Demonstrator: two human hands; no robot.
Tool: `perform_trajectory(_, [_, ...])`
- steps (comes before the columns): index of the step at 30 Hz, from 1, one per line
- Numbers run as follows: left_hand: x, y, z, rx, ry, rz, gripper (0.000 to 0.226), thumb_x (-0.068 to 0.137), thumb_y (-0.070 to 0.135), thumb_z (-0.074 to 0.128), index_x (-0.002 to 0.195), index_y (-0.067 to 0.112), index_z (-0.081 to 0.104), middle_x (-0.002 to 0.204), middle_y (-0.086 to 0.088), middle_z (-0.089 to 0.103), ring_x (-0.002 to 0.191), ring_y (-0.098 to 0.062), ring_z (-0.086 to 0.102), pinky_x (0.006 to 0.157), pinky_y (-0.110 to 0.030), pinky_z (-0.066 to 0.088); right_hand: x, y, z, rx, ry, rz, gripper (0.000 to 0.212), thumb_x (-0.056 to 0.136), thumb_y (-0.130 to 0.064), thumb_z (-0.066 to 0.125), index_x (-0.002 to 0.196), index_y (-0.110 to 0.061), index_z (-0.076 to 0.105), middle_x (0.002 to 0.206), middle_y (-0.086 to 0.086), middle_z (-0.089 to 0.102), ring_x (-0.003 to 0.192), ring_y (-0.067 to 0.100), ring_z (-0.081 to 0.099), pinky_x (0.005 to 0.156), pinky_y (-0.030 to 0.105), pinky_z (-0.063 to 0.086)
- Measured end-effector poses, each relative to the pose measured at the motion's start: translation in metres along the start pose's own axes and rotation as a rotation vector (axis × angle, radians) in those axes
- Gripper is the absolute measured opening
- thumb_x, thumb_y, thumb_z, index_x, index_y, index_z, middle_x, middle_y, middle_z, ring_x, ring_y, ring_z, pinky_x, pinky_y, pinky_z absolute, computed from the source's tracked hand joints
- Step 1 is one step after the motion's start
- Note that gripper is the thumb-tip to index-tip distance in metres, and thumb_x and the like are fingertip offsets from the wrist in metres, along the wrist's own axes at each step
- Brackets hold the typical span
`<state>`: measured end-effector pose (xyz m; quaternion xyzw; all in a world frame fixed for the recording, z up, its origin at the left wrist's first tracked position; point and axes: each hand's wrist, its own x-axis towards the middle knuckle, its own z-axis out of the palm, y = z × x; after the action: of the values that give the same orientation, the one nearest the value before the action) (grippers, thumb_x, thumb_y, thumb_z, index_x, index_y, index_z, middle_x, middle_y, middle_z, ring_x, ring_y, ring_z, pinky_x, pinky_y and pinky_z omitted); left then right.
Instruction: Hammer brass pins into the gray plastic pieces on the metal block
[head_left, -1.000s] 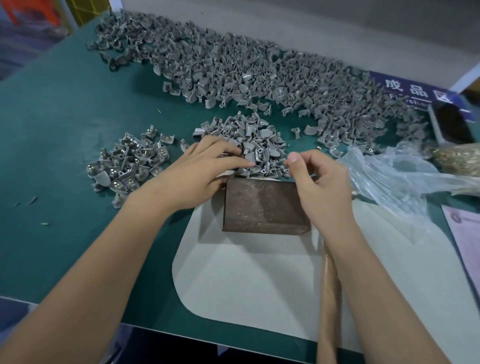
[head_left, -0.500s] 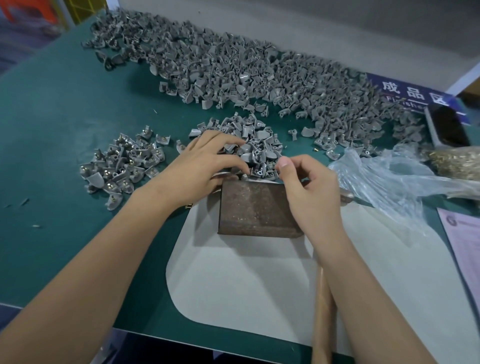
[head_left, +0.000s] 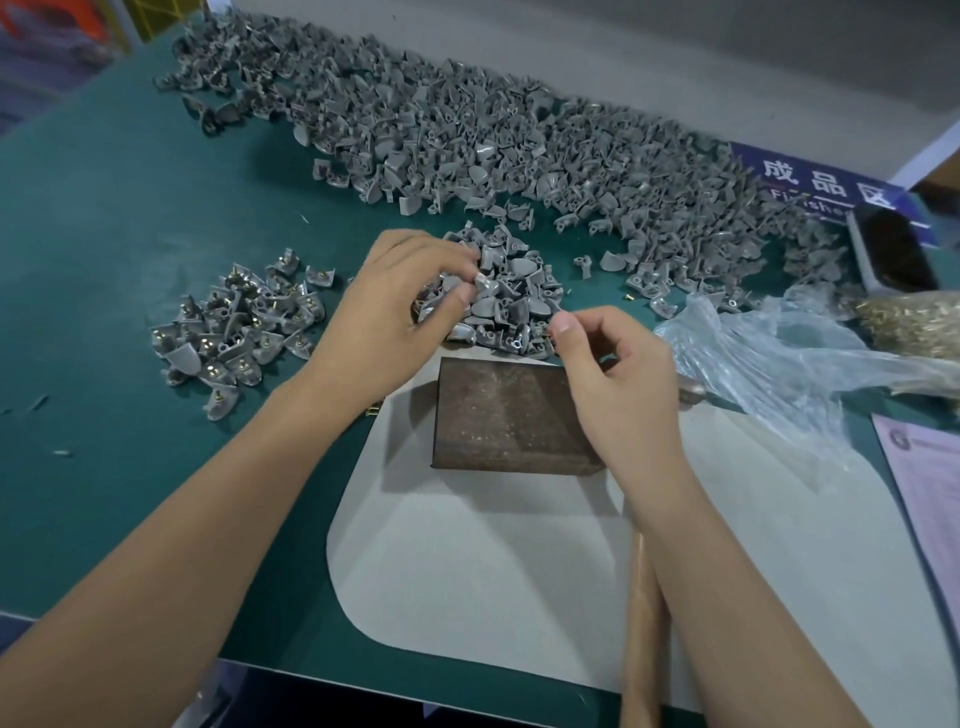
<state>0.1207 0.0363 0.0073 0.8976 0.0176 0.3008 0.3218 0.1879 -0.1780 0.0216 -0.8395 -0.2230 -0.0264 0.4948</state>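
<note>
The left hand (head_left: 395, 317) is pinching one gray plastic piece (head_left: 480, 285) between thumb and fingertips, just above the small heap (head_left: 511, 306) behind the metal block (head_left: 506, 415), probably turning it hole-up. The right hand (head_left: 618, 379), fingers curled, is pinching what looks like a brass pin (head_left: 551, 338) beside the block's far corner, likely ready to seat it. The block is sitting bare on the pale mat (head_left: 493, 571) on the counter (head_left: 130, 208), and the hammer handle (head_left: 641, 623) is lying under the right forearm, within reach.
</note>
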Motion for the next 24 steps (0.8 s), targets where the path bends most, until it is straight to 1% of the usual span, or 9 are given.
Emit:
perform_trajectory(2, [-0.009,0.006,-0.003,-0.121,0.027,-0.129,0.010,0.101,0.030,0.060,0.109,0.035,0.063,0.111,0.028,0.067,0.103,0.000,0.062,0.089,-0.026,0.051,-0.001,0.000,-0.001,0.029,0.004,-0.017,0.011,0.099,-0.039,0.067,0.090,-0.033,0.071,0.084,-0.011,0.069,0.076,0.011,0.061,0.067,0.028,0.048])
perform_trajectory(4, [-0.017,0.010,-0.004,-0.167,0.033,-0.162,0.015,0.100,0.035,0.058,0.111,0.045,0.057,0.104,0.033,0.064,0.095,0.001,0.062,0.082,-0.023,0.051,-0.001,-0.002,-0.001,0.062,0.010,-0.049,0.006,0.097,-0.031,0.070,0.092,-0.034,0.070,0.087,-0.014,0.068,0.079,0.012,0.062,0.070,0.024,0.047])
perform_trajectory(6, [-0.018,0.014,-0.004,-0.181,0.020,-0.100,0.028,0.101,0.027,0.058,0.127,0.039,0.058,0.107,0.028,0.060,0.103,-0.003,0.059,0.087,-0.019,0.047,-0.002,-0.003,-0.001,0.082,0.020,-0.085,0.012,0.095,-0.025,0.073,0.093,-0.036,0.070,0.089,-0.015,0.068,0.082,0.013,0.063,0.074,0.025,0.048])
perform_trajectory(8, [-0.015,0.017,-0.003,-0.174,0.016,-0.023,0.034,0.104,0.015,0.057,0.135,0.025,0.062,0.112,0.022,0.058,0.107,-0.006,0.057,0.092,-0.015,0.041,-0.003,-0.004,-0.002,0.095,0.020,-0.101,0.016,0.093,-0.024,0.076,0.095,-0.040,0.072,0.091,-0.017,0.071,0.087,0.014,0.065,0.077,0.029,0.050])
perform_trajectory(11, [-0.016,0.026,0.001,-0.274,0.056,-0.055,0.028,0.101,0.007,0.060,0.120,0.025,0.070,0.112,0.014,0.069,0.106,-0.008,0.064,0.091,-0.017,0.047,-0.004,-0.005,-0.001,0.115,0.020,-0.108,0.014,0.092,-0.024,0.078,0.098,-0.036,0.077,0.093,-0.014,0.074,0.089,0.016,0.068,0.078,0.033,0.053])
perform_trajectory(15, [-0.021,0.033,0.005,-0.448,0.079,-0.180,0.019,0.099,0.006,0.062,0.112,0.020,0.066,0.106,0.009,0.075,0.102,-0.012,0.073,0.090,-0.030,0.057,-0.007,-0.010,0.003,0.200,0.011,-0.149,0.012,0.096,-0.012,0.074,0.100,-0.024,0.073,0.096,-0.012,0.077,0.096,0.011,0.074,0.086,0.034,0.058])
perform_trajectory(18, [-0.020,0.032,0.007,-0.448,0.058,-0.178,0.024,0.101,0.005,0.059,0.120,0.019,0.064,0.109,0.011,0.071,0.104,-0.016,0.070,0.092,-0.035,0.056,-0.009,-0.012,0.005,0.228,-0.012,-0.165,0.010,0.099,-0.013,0.069,0.102,-0.021,0.064,0.096,-0.012,0.078,0.097,0.010,0.075,0.073,0.026,0.056])
perform_trajectory(21, [-0.019,0.034,0.006,-0.393,0.033,-0.133,0.039,0.103,0.004,0.052,0.130,0.029,0.065,0.118,0.023,0.068,0.112,-0.006,0.064,0.094,-0.019,0.048,-0.009,-0.013,0.004,0.234,-0.023,-0.216,0.009,0.103,-0.016,0.063,0.105,-0.022,0.056,0.099,-0.015,0.078,0.096,0.008,0.075,0.062,0.012,0.042])
perform_trajectory(24, [-0.018,0.032,0.006,-0.403,0.037,-0.170,0.037,0.103,0.009,0.052,0.121,0.035,0.070,0.108,0.026,0.070,0.095,0.003,0.064,0.084,-0.011,0.045,-0.009,-0.014,0.004,0.227,-0.036,-0.227,0.007,0.106,-0.019,0.058,0.108,-0.023,0.053,0.104,-0.017,0.078,0.091,0.007,0.074,0.060,0.010,0.039])
